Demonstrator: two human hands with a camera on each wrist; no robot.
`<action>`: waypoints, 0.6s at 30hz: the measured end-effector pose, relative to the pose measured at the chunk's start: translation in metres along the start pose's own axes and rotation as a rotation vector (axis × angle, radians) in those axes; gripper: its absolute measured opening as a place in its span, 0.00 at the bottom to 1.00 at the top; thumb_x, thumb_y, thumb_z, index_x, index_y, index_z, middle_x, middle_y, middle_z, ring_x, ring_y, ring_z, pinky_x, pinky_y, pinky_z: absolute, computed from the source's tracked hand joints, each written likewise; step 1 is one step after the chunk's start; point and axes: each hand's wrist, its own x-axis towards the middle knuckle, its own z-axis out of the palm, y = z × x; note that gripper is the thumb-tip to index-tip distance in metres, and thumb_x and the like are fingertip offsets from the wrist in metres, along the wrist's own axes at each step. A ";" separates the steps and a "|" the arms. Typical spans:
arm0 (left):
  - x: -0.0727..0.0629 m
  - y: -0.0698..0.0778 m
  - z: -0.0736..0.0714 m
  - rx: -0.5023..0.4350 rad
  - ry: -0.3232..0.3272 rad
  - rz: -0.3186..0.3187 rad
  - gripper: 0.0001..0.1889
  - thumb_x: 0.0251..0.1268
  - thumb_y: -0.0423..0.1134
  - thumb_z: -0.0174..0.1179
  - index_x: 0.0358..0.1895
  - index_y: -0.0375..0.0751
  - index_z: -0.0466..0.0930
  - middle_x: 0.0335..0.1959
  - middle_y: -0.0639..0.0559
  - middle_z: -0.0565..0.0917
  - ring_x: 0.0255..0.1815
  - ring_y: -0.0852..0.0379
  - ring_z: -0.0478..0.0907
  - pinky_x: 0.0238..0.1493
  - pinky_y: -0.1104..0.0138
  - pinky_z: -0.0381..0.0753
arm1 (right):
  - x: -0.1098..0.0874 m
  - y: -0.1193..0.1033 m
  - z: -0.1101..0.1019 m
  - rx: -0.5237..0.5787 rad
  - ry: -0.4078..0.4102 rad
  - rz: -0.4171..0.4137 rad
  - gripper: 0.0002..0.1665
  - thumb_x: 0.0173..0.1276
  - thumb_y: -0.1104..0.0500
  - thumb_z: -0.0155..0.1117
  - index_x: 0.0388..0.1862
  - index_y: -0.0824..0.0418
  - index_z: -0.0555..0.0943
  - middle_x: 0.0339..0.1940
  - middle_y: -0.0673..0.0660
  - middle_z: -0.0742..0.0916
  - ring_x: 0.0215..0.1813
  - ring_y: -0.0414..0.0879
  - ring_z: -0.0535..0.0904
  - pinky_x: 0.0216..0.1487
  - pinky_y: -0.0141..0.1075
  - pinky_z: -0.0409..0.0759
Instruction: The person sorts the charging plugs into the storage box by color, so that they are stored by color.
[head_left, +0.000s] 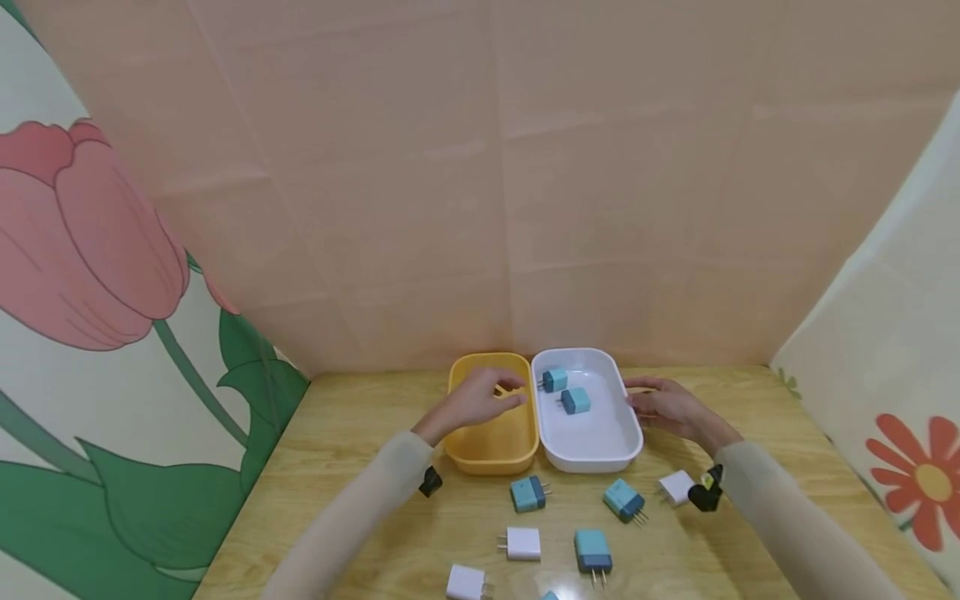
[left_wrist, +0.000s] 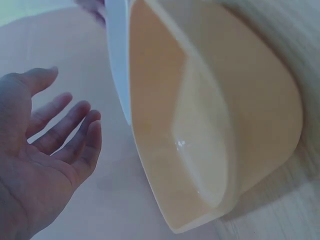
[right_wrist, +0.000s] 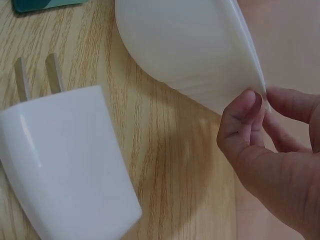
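Observation:
My left hand (head_left: 483,398) hovers over the yellow tray (head_left: 491,467), its fingers loosely bent and holding nothing. In the left wrist view, the left hand (left_wrist: 55,145) is apart from the yellow tray (left_wrist: 265,100). My right hand (head_left: 671,408) pinches the right rim of the white tray (head_left: 592,446). Seen from the right wrist, the thumb and fingers (right_wrist: 287,102) close at the edge of that tray. Inside the white tray lie two blue plug chargers, one (head_left: 555,381) near its left wall and the other (head_left: 576,401) closer to the middle.
In front of the trays several chargers lie on the wooden table (head_left: 360,492), among them a blue one (head_left: 528,494), another blue one (head_left: 593,551) and a white one (head_left: 522,543). A white charger (head_left: 677,487) sits by the right wrist. A pinkish sheet (head_left: 420,208) hangs behind.

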 end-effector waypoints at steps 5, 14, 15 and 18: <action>-0.011 0.003 0.009 -0.021 -0.008 0.009 0.20 0.77 0.52 0.63 0.63 0.46 0.85 0.58 0.54 0.89 0.58 0.57 0.83 0.62 0.63 0.86 | 0.001 0.001 0.001 0.018 0.000 0.008 0.37 0.82 0.59 0.58 0.83 0.68 0.58 0.58 0.56 0.88 0.51 0.45 0.83 0.54 0.37 0.86; -0.037 0.017 0.019 -0.084 -0.026 0.074 0.19 0.77 0.50 0.64 0.61 0.44 0.86 0.54 0.55 0.90 0.55 0.58 0.84 0.58 0.66 0.86 | 0.003 -0.002 -0.001 0.042 -0.027 -0.001 0.39 0.82 0.61 0.57 0.84 0.68 0.55 0.51 0.51 0.88 0.49 0.44 0.81 0.52 0.36 0.85; -0.041 0.020 0.021 -0.093 -0.037 0.078 0.18 0.77 0.50 0.64 0.61 0.44 0.86 0.54 0.54 0.90 0.55 0.58 0.84 0.58 0.67 0.86 | 0.002 -0.002 -0.002 0.043 -0.034 -0.003 0.39 0.83 0.61 0.57 0.84 0.68 0.55 0.51 0.51 0.87 0.49 0.44 0.80 0.52 0.36 0.85; -0.055 0.026 0.026 -0.113 -0.065 0.102 0.18 0.77 0.48 0.64 0.60 0.42 0.86 0.54 0.51 0.90 0.56 0.55 0.85 0.58 0.68 0.86 | 0.002 -0.003 -0.003 0.047 -0.035 0.000 0.38 0.83 0.61 0.56 0.85 0.67 0.54 0.50 0.50 0.87 0.49 0.44 0.80 0.52 0.36 0.85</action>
